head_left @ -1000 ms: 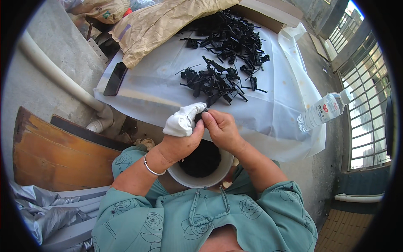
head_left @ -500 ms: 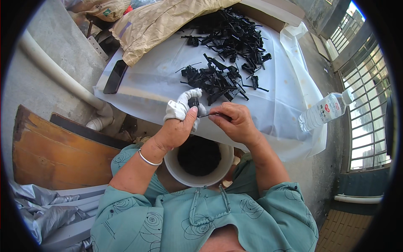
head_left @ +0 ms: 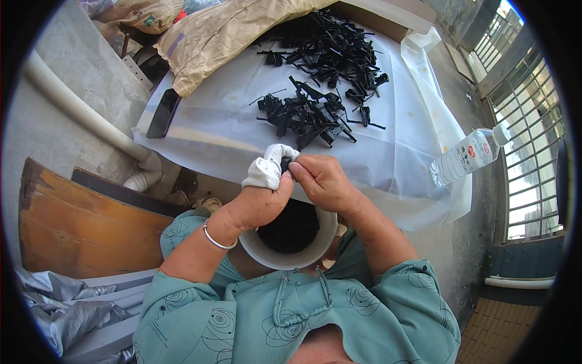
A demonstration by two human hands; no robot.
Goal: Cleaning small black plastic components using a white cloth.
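My left hand (head_left: 267, 188) has white cloth over its fingers, with the thumb bare. It is closed around a small black plastic part (head_left: 285, 164), most of which the fingers hide. My right hand (head_left: 324, 182) presses against it from the right, thumb and fingers pinched together at the part; whatever is in that pinch is hidden. Both hands are above the far rim of a white bucket (head_left: 288, 262) between my knees, with a dark mass inside. Beyond the hands, a pile of black plastic parts (head_left: 309, 112) with thin rods lies on the white-sheeted table (head_left: 212, 124).
A larger heap of black parts (head_left: 333, 48) spreads behind, next to brown paper (head_left: 224, 39). A phone (head_left: 163, 113) rests at the table's left edge, a clear water bottle (head_left: 464, 158) at its right. A wooden board (head_left: 91, 224) leans at left, near a pipe (head_left: 85, 112).
My right hand has moved left against the left hand, and the thin dark piece seen in its fingers is now hidden. The left hand has lowered slightly and turned, covering more of the black part.
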